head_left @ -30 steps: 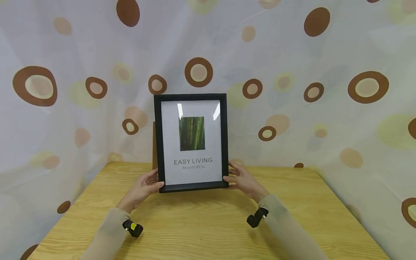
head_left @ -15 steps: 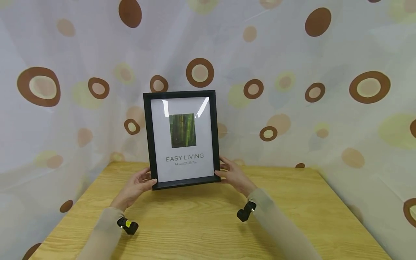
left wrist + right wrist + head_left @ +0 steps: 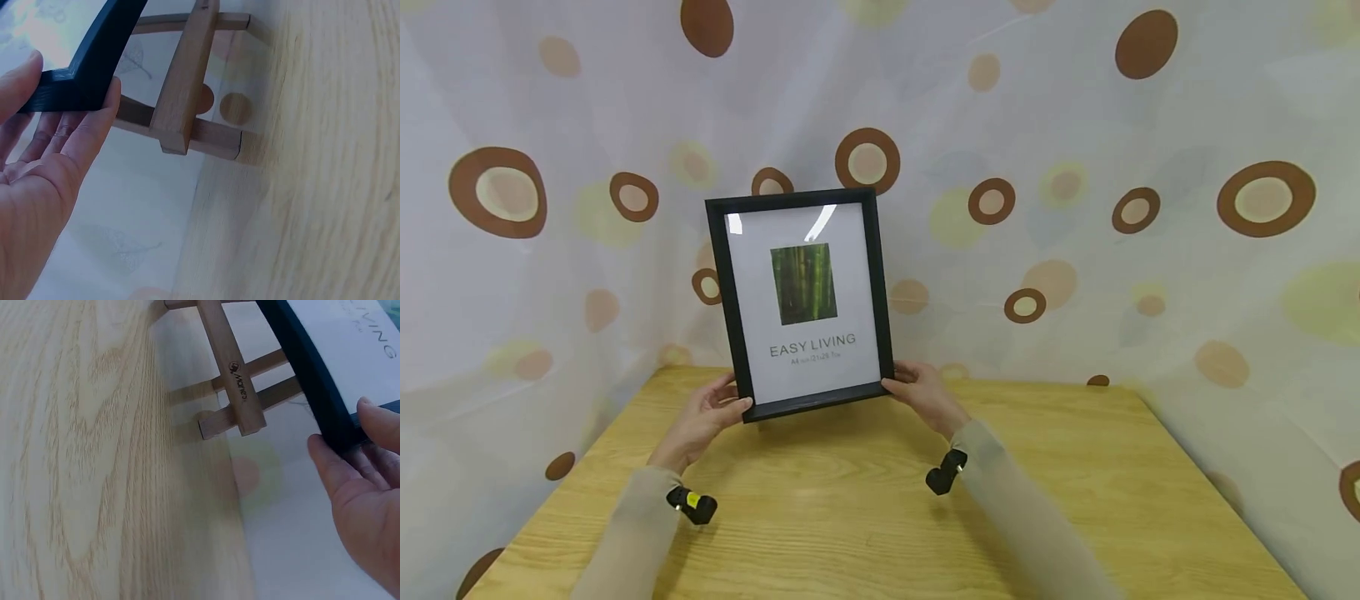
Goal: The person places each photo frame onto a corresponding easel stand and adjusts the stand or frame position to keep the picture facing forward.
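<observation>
A black picture frame (image 3: pixel 802 300) with a bamboo picture and "EASY LIVING" lettering is held up above the table, its right side higher than its left. My left hand (image 3: pixel 700 421) grips the lower left corner, thumb in front and fingers behind. At the lower right corner my right hand (image 3: pixel 928 396) grips it the same way. A brown wooden tabletop easel (image 3: pixel 181 81) stands behind the frame in the left wrist view. Its front bar bears a small logo in the right wrist view, where the easel (image 3: pixel 232 375) appears apart from the frame's corner. In the head view the frame hides the easel.
The light wood table (image 3: pixel 850 508) spreads under and in front of both hands. A white curtain (image 3: pixel 1075 108) with brown and pale spots hangs behind it and along both sides. A small black camera sits on each wrist.
Both hands have moved the picture frame left and upward. It has tilted further, its right side rising. The easel's edge, seen left of the frame earlier, is now hidden in the head view.
</observation>
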A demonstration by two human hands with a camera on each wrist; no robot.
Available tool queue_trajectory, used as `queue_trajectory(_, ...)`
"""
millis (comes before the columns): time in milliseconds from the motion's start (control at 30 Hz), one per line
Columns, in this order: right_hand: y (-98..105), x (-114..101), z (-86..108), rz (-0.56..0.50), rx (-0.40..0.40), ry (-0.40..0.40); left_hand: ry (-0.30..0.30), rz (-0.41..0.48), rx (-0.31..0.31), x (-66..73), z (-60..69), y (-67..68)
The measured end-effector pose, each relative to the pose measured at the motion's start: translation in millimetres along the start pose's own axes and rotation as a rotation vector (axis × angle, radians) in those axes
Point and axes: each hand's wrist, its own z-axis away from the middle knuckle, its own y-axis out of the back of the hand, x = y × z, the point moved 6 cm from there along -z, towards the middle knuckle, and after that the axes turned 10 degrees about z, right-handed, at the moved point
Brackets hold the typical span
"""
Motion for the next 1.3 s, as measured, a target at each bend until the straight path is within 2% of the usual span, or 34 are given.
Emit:
queue_trajectory(167, -14, 4, -9.5, -0.081, 0.017, 0.013, -0.022, 0.041, 0.014, -1.0, -1.1, 10.4)
queue_trajectory(333, -28, 4, -18.8, -0.154, 0.033, 0.006, -0.03, 0.041, 0.032, 0.6, 0.5, 20.2)
queue_trajectory(667, -40, 14, -32.1, -0.076, 0.094, -0.009, -0.052, 0.042, 0.07, -7.0, -2.9, 27.5)
queue_trajectory(800, -45, 17, -32.6, -0.088, 0.063, -0.02, -0.045, -0.011, 0.081, -10.8, -3.8, 30.7)
queue_trajectory(1000, -46, 22, -32.2, -0.113, 0.029, -0.045, -0.056, 0.025, 0.068, -16.4, -6.4, 30.6)
queue_trajectory(1167, -45, 25, -31.9, -0.104, 0.038, -0.062, -0.028, 0.069, 0.087, -23.7, -8.5, 27.8)
queue_trajectory(1300, -44, 28, -30.4, -0.085, 0.053, -0.091, -0.003, 0.04, 0.09, -24.1, -9.5, 25.1)
